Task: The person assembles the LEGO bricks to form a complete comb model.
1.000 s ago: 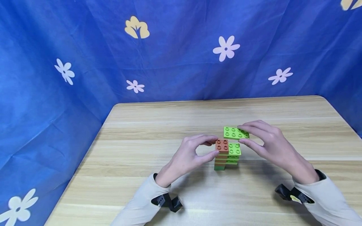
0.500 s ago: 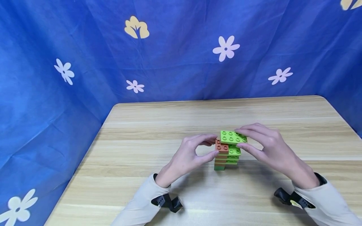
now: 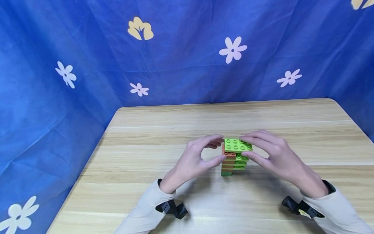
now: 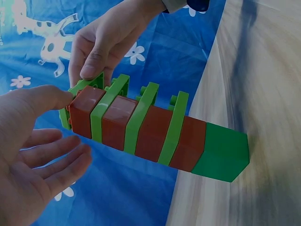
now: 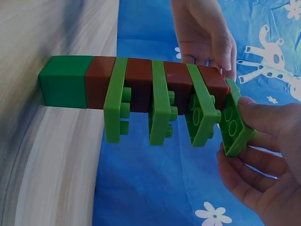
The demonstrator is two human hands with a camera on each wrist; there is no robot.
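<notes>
A brick tower stands upright on the table: a dark green brick at the base, then brown bricks alternating with bright green plates that jut to the right. My right hand pinches a bright green eight-stud plate between thumb and fingers, over the top brown brick. In the right wrist view this plate's underside shows, slightly tilted against the tower's top. My left hand is beside the tower's upper end, thumb near the top brick's edge and fingers spread apart from it.
The wood-grain table reaches back to a blue curtain with flower prints, which also hangs at the left. Black wrist cameras sit on both pale sleeves.
My right hand has carried the green plate left and toward me, from behind the tower to over its top brown brick. The left fingers have lifted slightly while the left thumb stays put.
</notes>
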